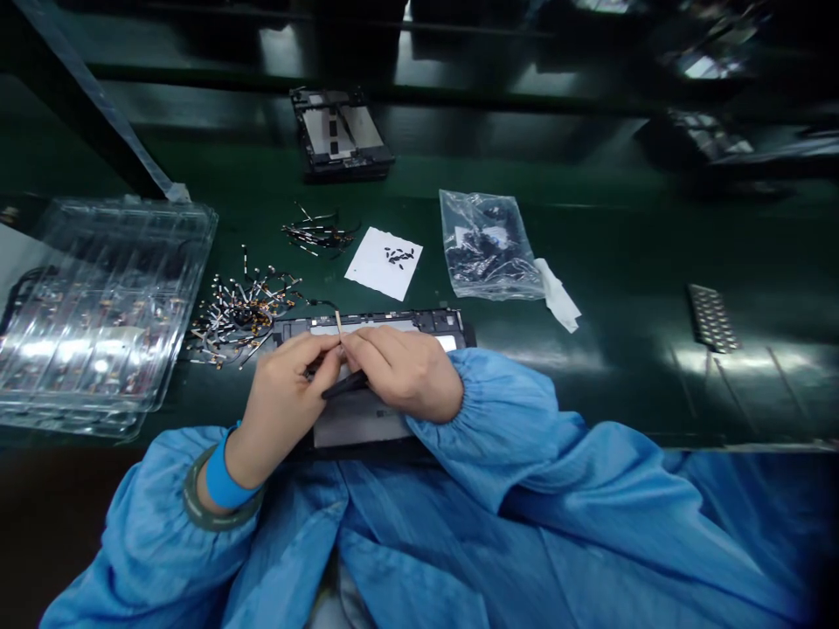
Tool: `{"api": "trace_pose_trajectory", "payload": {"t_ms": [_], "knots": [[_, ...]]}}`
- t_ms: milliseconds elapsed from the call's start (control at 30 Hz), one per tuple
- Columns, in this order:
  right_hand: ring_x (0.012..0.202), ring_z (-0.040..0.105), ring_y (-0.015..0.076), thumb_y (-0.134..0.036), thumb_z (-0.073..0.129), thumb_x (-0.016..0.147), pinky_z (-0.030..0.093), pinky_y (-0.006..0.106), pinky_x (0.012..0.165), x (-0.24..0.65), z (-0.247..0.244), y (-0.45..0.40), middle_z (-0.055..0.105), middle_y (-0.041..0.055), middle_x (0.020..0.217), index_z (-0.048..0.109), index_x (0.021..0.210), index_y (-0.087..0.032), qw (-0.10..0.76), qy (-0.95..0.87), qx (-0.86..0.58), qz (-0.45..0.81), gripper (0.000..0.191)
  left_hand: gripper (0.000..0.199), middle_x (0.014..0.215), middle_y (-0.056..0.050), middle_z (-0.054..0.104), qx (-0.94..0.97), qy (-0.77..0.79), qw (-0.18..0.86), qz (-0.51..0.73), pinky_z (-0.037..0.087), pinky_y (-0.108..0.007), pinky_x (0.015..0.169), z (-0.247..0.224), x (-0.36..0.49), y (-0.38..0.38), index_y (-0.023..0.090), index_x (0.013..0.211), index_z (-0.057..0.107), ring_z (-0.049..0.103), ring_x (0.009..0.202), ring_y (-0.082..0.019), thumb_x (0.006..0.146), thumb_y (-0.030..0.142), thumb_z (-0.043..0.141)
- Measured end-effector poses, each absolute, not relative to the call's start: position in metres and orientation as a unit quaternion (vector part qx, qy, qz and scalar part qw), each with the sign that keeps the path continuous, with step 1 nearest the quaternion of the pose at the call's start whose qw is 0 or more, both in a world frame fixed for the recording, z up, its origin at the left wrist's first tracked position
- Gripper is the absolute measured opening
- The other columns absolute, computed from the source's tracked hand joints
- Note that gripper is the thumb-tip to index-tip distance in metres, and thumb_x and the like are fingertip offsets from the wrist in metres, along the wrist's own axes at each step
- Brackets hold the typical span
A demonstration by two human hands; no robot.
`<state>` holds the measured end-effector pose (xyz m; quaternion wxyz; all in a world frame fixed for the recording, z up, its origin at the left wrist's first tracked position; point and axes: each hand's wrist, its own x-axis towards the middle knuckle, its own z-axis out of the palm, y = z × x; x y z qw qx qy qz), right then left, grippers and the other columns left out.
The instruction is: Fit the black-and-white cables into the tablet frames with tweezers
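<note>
My left hand [288, 393] is closed, thumb and forefinger pinching the lower end of a thin black cable [339, 321] with a pale strip on it. Touching it at the same spot are the fingertips of my right hand [412, 371], which is also closed. A slim black tool [344, 384], perhaps tweezers, sticks out from under the right hand's fingers; its tip is hidden. Both hands are above a flat black device frame [360, 428] with a grey panel. Left of it lies a tangled heap of small cables [242, 314] with silvery and gold ends.
Clear plastic trays [98, 314] are stacked at left. Beyond the hands lie more cables [318, 234], white paper [373, 266] with small black pieces, a clear bag [488, 249] and a white scrap [557, 295]. Another device stack [341, 135] stands behind; a perforated metal piece [712, 319] lies right.
</note>
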<state>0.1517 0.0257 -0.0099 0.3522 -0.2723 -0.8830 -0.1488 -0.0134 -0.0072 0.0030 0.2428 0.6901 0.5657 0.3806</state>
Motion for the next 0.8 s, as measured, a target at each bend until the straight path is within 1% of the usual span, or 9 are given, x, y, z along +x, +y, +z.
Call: {"api": "trace_pose_trajectory", "payload": {"t_ms": [67, 167, 267, 333, 400, 467, 567, 700, 800], "knots": [[0.062, 0.058, 0.0112, -0.012, 0.048, 0.094, 0.04, 0.025, 0.056, 0.154, -0.008, 0.027, 0.065, 0.0017, 0.068, 0.065, 0.078, -0.014, 0.368, -0.88, -0.281, -0.106, 0.023, 0.017, 0.077, -0.002, 0.073, 0.672, 0.569, 0.275, 0.386, 0.053, -0.026, 0.071, 0.006, -0.014, -0.007, 0.021, 0.079, 0.074, 0.064, 0.071, -0.014, 0.083, 0.026, 0.058], [0.065, 0.059, 0.0094, -0.014, 0.052, 0.091, 0.043, 0.021, 0.059, 0.161, -0.001, 0.029, 0.066, 0.0002, 0.072, 0.062, 0.079, -0.017, 0.458, -0.819, -0.346, 0.017, 0.016, 0.014, 0.075, -0.002, 0.073, 0.535, 0.582, 0.446, 0.419, 0.052, -0.025, 0.06, 0.011, -0.018, -0.004, 0.021, 0.081, 0.076, 0.061, 0.062, -0.013, 0.077, 0.032, 0.069], [0.062, 0.058, 0.0083, -0.012, 0.057, 0.086, 0.044, 0.02, 0.057, 0.167, 0.003, 0.029, 0.066, -0.001, 0.072, 0.061, 0.08, -0.017, 0.537, -0.725, -0.412, 0.128, 0.009, 0.024, 0.101, -0.006, 0.075, 0.356, 0.532, 0.623, 0.45, 0.052, -0.023, 0.055, 0.017, -0.022, -0.001, 0.021, 0.08, 0.077, 0.062, 0.064, -0.012, 0.067, 0.04, 0.081], [0.062, 0.059, 0.0084, -0.012, 0.059, 0.084, 0.045, 0.02, 0.057, 0.167, 0.002, 0.028, 0.066, -0.0003, 0.073, 0.062, 0.08, -0.017, 0.528, -0.734, -0.393, 0.171, 0.007, 0.028, 0.107, -0.009, 0.074, 0.304, 0.493, 0.687, 0.439, 0.053, -0.022, 0.056, 0.019, -0.022, 0.001, 0.019, 0.079, 0.078, 0.062, 0.065, -0.011, 0.062, 0.039, 0.086], [0.066, 0.061, 0.0089, -0.014, 0.061, 0.084, 0.047, 0.02, 0.059, 0.166, 0.001, 0.027, 0.068, 0.0013, 0.074, 0.064, 0.081, -0.015, 0.495, -0.773, -0.347, 0.194, 0.005, 0.031, 0.09, -0.009, 0.075, 0.287, 0.471, 0.716, 0.427, 0.052, -0.02, 0.055, 0.019, -0.021, 0.001, 0.018, 0.082, 0.079, 0.06, 0.061, -0.01, 0.06, 0.038, 0.088], [0.067, 0.062, 0.009, -0.017, 0.062, 0.084, 0.048, 0.02, 0.061, 0.164, 0.003, 0.027, 0.07, 0.0021, 0.076, 0.066, 0.08, -0.015, 0.473, -0.78, -0.339, 0.23, 0.006, 0.031, 0.073, -0.005, 0.073, 0.283, 0.467, 0.718, 0.431, 0.05, -0.018, 0.055, 0.017, -0.02, 0.001, 0.018, 0.085, 0.079, 0.059, 0.059, -0.009, 0.061, 0.036, 0.089], [0.071, 0.064, 0.0102, -0.031, 0.067, 0.084, 0.051, 0.023, 0.066, 0.157, 0.01, 0.03, 0.072, 0.0025, 0.083, 0.07, 0.089, -0.016, 0.457, -0.702, -0.403, 0.369, 0.017, 0.031, 0.067, -0.004, 0.07, 0.297, 0.482, 0.697, 0.44, 0.049, -0.019, 0.057, 0.013, -0.015, -0.001, 0.018, 0.084, 0.079, 0.06, 0.062, -0.01, 0.063, 0.038, 0.088], [0.061, 0.06, 0.0093, -0.052, 0.071, 0.078, 0.05, 0.023, 0.056, 0.143, 0.018, 0.034, 0.072, 0.0029, 0.083, 0.071, 0.091, -0.016, 0.431, -0.569, -0.418, 0.562, 0.039, 0.027, 0.077, -0.005, 0.073, 0.378, 0.513, 0.64, 0.429, 0.052, -0.027, 0.071, 0.013, -0.011, -0.006, 0.019, 0.085, 0.079, 0.064, 0.072, -0.015, 0.071, 0.042, 0.08], [0.045, 0.043, 0.0037, -0.052, 0.069, 0.079, 0.038, 0.021, 0.041, 0.144, 0.023, 0.037, 0.073, 0.0023, 0.081, 0.07, 0.083, -0.016, 0.45, -0.517, -0.417, 0.596, 0.036, 0.024, 0.095, -0.004, 0.074, 0.489, 0.616, 0.458, 0.415, 0.05, -0.036, 0.092, 0.015, -0.026, -0.02, 0.023, 0.092, 0.077, 0.066, 0.093, -0.022, 0.08, 0.043, 0.071]]}}
